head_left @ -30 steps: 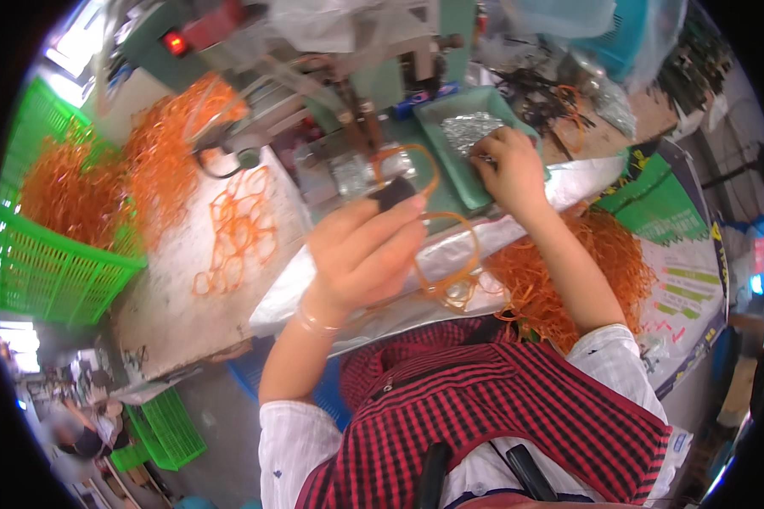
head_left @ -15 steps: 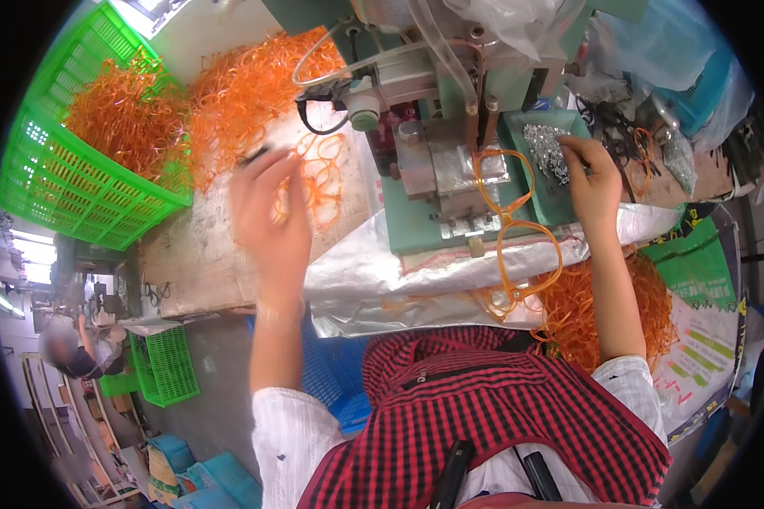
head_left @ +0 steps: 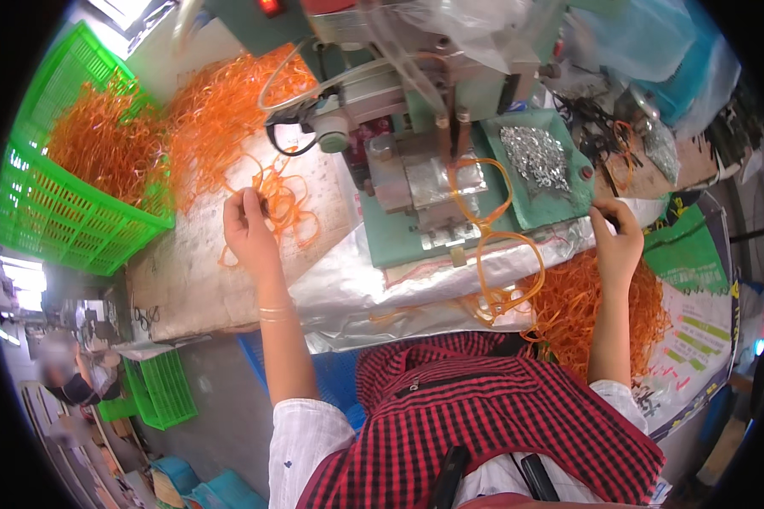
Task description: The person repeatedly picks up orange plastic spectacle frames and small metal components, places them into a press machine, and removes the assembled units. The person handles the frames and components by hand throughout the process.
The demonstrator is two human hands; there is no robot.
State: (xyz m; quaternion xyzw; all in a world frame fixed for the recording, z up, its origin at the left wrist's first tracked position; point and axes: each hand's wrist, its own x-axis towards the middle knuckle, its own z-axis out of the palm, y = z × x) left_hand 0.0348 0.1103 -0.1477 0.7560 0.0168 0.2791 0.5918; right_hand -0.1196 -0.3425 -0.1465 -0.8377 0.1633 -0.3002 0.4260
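Head view — left hand (head_left: 248,231) pinches orange elastic loops (head_left: 284,208) on the worktop (head_left: 195,280).
Light, floppy, tangle-prone — best taken by one strand; right hand (head_left: 617,242) closed, contents unclear.

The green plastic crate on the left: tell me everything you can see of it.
The green plastic crate is a bright green basket with lattice walls, standing at the left end of the pale work surface, open side up. It is heaped with tangled orange cord loops, which rise above its rim and spill toward a second orange pile beside it. Neither hand touches it; the left hand works on loose loops to its right.
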